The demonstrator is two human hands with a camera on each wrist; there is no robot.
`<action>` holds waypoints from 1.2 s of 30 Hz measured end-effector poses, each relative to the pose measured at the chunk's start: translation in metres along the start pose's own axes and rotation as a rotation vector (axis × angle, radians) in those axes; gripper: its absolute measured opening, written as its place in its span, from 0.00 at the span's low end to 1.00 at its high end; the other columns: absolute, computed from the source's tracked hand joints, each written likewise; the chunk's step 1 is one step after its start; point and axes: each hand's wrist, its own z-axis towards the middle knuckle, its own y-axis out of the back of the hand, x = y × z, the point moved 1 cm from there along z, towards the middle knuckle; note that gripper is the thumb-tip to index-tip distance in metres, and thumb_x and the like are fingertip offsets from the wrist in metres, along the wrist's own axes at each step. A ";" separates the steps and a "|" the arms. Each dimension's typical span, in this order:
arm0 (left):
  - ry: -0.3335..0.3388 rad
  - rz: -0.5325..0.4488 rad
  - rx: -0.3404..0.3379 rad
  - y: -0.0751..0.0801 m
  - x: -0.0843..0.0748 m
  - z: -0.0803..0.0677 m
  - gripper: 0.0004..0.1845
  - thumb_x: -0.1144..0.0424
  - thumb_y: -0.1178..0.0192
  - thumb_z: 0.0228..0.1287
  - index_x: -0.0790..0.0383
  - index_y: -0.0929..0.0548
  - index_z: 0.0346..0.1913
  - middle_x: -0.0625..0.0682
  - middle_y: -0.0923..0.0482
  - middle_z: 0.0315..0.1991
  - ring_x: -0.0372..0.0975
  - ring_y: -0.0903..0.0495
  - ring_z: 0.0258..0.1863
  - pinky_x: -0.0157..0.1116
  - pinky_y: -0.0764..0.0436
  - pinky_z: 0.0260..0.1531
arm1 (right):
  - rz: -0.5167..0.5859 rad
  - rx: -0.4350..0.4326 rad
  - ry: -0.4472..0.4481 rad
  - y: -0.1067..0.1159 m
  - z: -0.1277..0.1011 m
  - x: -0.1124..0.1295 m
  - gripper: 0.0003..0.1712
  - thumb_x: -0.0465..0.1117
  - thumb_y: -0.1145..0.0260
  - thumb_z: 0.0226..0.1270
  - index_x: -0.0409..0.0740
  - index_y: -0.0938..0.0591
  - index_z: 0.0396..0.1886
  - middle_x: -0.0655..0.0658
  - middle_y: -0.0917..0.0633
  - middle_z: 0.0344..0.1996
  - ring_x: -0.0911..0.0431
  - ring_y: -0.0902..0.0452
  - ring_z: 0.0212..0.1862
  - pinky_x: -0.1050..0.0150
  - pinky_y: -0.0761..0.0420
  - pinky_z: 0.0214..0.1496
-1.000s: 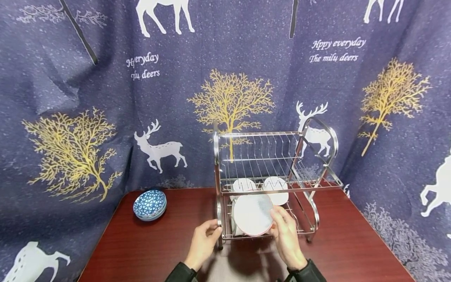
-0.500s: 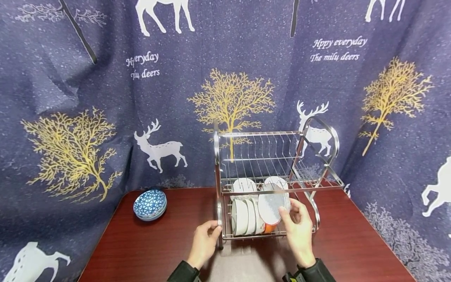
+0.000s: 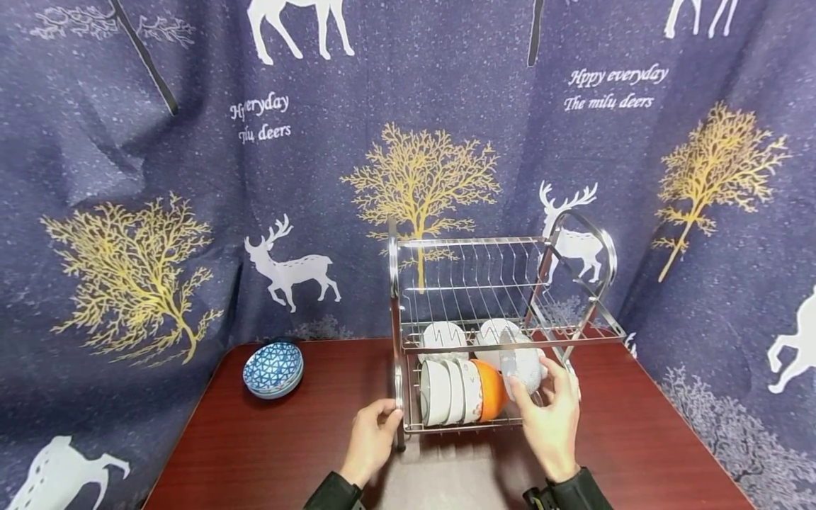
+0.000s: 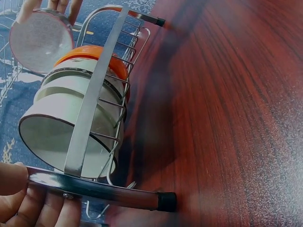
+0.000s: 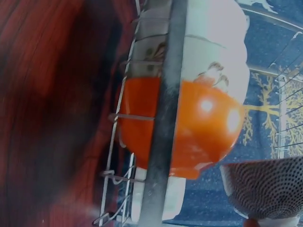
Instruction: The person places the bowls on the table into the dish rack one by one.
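While left hand (image 3: 372,440) grips rack (image 3: 408,347), right hand (image 3: 553,418) holds bowl (image 3: 523,370).

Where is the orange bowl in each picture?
Head view: the round orange bowl sits centre-low, in the rack's lower tier.
Left wrist view: upper left, behind the white bowls.
Right wrist view: centre.
Shared landmark: the shiny metal wire dish rack around it.

Ahead of the right hand (image 3: 551,418), the lower tier of the dish rack (image 3: 503,297) is blocked on its left part by white bowls (image 3: 446,401) and an orange bowl (image 3: 489,398) standing on edge — free room lies right of them. The upper tier's wires close off the space just above. Left of the left hand (image 3: 372,435), bare table (image 3: 255,453) runs out to the blue bowls (image 3: 273,368).
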 end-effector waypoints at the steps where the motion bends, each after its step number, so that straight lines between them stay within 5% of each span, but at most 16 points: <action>1: -0.003 -0.001 -0.002 0.000 0.000 0.000 0.06 0.69 0.37 0.60 0.67 0.17 0.40 0.50 0.18 0.32 0.39 0.18 0.32 0.33 0.20 0.35 | -0.017 -0.004 0.037 0.000 0.000 -0.002 0.36 0.33 0.21 0.43 0.43 0.22 0.57 0.42 0.26 0.44 0.59 0.29 0.41 0.82 0.31 0.44; 5: -0.002 -0.011 0.000 0.000 0.000 0.000 0.06 0.69 0.37 0.61 0.66 0.17 0.40 0.50 0.18 0.32 0.39 0.17 0.33 0.33 0.20 0.36 | -0.061 0.000 0.152 -0.003 -0.003 -0.011 0.38 0.35 0.19 0.39 0.40 0.22 0.56 0.38 0.25 0.45 0.52 0.32 0.43 0.73 0.37 0.46; 9: -0.002 -0.026 0.011 0.000 0.000 0.000 0.06 0.68 0.37 0.61 0.66 0.17 0.40 0.50 0.18 0.32 0.39 0.17 0.33 0.33 0.20 0.36 | -0.105 0.013 0.170 -0.006 -0.006 -0.019 0.38 0.37 0.19 0.38 0.39 0.21 0.55 0.38 0.25 0.43 0.52 0.34 0.43 0.65 0.38 0.42; 21: -0.014 -0.031 0.015 0.000 0.001 0.000 0.05 0.68 0.38 0.62 0.66 0.17 0.39 0.52 0.17 0.33 0.40 0.16 0.34 0.33 0.19 0.36 | -0.234 0.189 -0.038 -0.017 -0.010 -0.030 0.35 0.50 0.22 0.48 0.44 0.23 0.56 0.38 0.25 0.47 0.47 0.31 0.46 0.53 0.33 0.41; 36: -0.005 -0.019 0.009 0.000 0.002 0.001 0.05 0.68 0.37 0.61 0.65 0.16 0.39 0.51 0.16 0.34 0.41 0.16 0.35 0.34 0.19 0.37 | -0.250 0.321 -0.184 -0.019 -0.009 -0.032 0.33 0.59 0.29 0.55 0.44 0.23 0.55 0.37 0.23 0.42 0.47 0.28 0.44 0.53 0.31 0.42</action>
